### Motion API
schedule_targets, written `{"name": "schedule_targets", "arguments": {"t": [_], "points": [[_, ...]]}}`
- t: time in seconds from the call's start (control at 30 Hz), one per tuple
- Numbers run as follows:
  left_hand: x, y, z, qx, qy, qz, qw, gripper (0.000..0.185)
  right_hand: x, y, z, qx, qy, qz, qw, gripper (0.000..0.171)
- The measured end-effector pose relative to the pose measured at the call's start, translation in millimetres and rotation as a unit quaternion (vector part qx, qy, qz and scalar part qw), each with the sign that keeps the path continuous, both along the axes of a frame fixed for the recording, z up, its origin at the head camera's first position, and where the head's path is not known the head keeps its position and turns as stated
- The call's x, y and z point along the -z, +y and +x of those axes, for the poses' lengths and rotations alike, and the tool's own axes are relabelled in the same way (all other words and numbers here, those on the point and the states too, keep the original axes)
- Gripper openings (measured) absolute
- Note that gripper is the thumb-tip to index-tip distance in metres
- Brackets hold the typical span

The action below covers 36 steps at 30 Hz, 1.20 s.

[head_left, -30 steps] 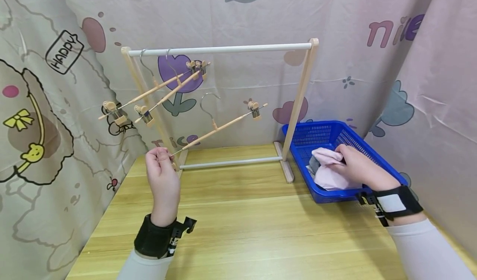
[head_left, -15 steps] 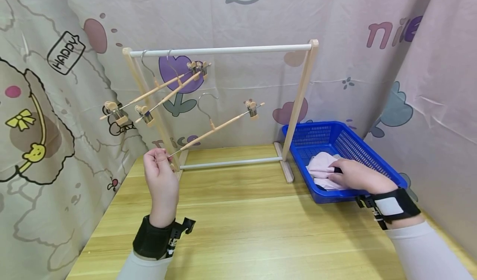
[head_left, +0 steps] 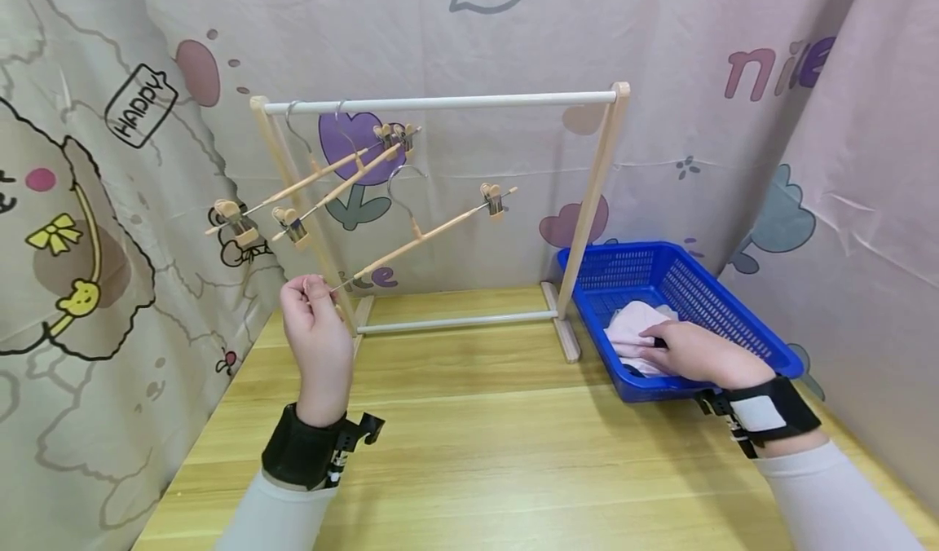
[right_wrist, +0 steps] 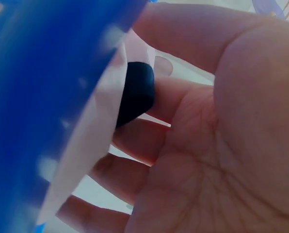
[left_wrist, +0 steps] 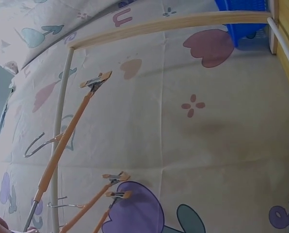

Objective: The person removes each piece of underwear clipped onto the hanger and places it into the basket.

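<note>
My left hand [head_left: 319,339] pinches the near end of a wooden clip hanger [head_left: 433,232], its metal hook pointing up. One clip [head_left: 492,200] shows at its far end; my fingers hide the near end. In the left wrist view the hanger [left_wrist: 62,145] slants upward, apart from the rack's rail. On the right, my right hand [head_left: 697,351] reaches into a blue plastic basket [head_left: 645,388] and grips a pale pink cloth [head_left: 632,324] between thumb and fingers. The right wrist view shows a dark piece [right_wrist: 137,90] against the cloth [right_wrist: 93,126], beside the fingers.
A wooden rack with a white top rail [head_left: 469,102] stands at the back of the table [head_left: 469,437]. Two clip hangers [head_left: 301,182] hang at the rail's left end. Patterned curtains [head_left: 469,37] enclose the back and sides. The basket stands beside the rack's right foot [head_left: 561,335].
My right hand has lowered the pink cloth, which was bunched and raised a second ago, into the basket. The held hanger has risen slightly with my left hand.
</note>
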<state>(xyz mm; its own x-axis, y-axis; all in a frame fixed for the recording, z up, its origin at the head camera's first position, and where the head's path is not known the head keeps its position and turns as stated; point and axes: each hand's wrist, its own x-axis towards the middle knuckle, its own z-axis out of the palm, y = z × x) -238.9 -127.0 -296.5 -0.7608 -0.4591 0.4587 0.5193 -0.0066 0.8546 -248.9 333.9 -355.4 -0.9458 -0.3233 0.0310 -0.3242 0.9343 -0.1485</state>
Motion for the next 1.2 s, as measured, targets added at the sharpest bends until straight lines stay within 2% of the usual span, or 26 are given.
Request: {"name": "schedule_targets", "arguments": {"t": [0.17, 0.33, 0.53, 0.73, 0.93, 1.2], "points": [[-5.8, 2.4, -12.3, 0.001, 0.018, 0.003, 0.9998, 0.013, 1.4, -0.9, 2.9, 0.003, 0.018, -0.011, 1.0, 0.034], [-10.7, 5.4, -20.8, 0.01, 0.023, 0.025, 0.9994, 0.013, 0.3, -7.2, 6.4, 0.0, 0.046, -0.019, 0.999, 0.03], [-24.0, 7.0, -22.7, -0.002, 0.042, 0.048, 0.998, 0.013, -6.2, -20.6, 9.6, -0.02, 0.096, -0.022, 0.995, 0.024], [-42.2, 10.0, -24.6, -0.016, 0.051, 0.056, 0.997, 0.013, -11.5, -31.2, 10.6, -0.023, 0.1, -0.039, 0.994, 0.023], [-55.0, 13.0, -27.9, -0.018, 0.064, 0.059, 0.9961, 0.013, -14.1, -38.5, 11.5, -0.03, 0.116, -0.043, 0.992, 0.023], [-63.2, 13.9, -34.4, -0.059, 0.046, 0.01, 0.9972, 0.013, -10.1, -46.5, 16.4, -0.064, 0.154, -0.048, 0.985, 0.024]]}}
